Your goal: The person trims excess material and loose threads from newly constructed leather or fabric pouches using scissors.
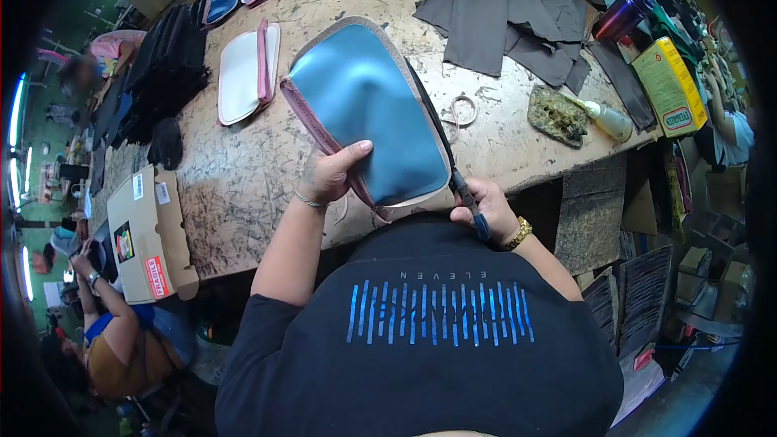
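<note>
A blue panel with a grey border and a pink zipper strip along its left side is raised over the near part of the table. My left hand is closed on its lower left edge, the thumb lying on the blue face. At the panel's lower right edge, my right hand is closed around a dark-handled tool; its working end is partly hidden beside the panel edge. A white panel with a pink zipper strip lies to the left.
On the worn table are dark grey pieces, scissors, a stone-like block, a small bottle, a yellow box, a purple bottle and a cardboard box. Another person is at lower left.
</note>
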`<action>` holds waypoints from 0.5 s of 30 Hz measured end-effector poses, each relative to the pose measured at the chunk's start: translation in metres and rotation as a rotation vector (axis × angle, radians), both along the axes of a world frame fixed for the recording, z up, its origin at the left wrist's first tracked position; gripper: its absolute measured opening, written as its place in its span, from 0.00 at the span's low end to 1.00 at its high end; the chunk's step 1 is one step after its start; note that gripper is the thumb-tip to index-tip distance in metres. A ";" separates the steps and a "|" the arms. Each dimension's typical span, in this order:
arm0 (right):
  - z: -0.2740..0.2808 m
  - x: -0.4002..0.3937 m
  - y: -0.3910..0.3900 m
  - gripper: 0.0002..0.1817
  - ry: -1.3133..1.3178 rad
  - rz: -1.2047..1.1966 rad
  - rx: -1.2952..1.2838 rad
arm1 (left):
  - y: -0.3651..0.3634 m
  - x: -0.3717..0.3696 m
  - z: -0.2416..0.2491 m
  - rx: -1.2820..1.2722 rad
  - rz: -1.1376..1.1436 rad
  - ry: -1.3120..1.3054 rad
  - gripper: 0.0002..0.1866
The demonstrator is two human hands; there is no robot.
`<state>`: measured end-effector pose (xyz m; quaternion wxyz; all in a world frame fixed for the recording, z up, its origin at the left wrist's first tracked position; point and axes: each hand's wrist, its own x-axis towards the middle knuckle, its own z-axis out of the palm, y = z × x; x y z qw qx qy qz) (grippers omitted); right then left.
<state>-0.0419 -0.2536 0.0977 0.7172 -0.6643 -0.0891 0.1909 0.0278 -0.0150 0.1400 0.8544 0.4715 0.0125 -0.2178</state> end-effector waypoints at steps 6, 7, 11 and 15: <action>0.002 0.002 0.000 0.21 -0.078 0.002 -0.236 | 0.002 0.001 0.000 -0.001 -0.026 -0.031 0.21; -0.002 0.003 0.001 0.21 -0.121 -0.011 -0.139 | 0.003 0.001 -0.002 0.044 -0.070 -0.060 0.22; 0.006 0.008 0.009 0.20 -0.065 -0.042 0.107 | -0.002 -0.004 -0.009 0.000 -0.088 -0.031 0.24; -0.001 0.008 0.008 0.21 -0.076 -0.061 0.016 | -0.001 -0.004 -0.009 0.047 -0.074 -0.049 0.24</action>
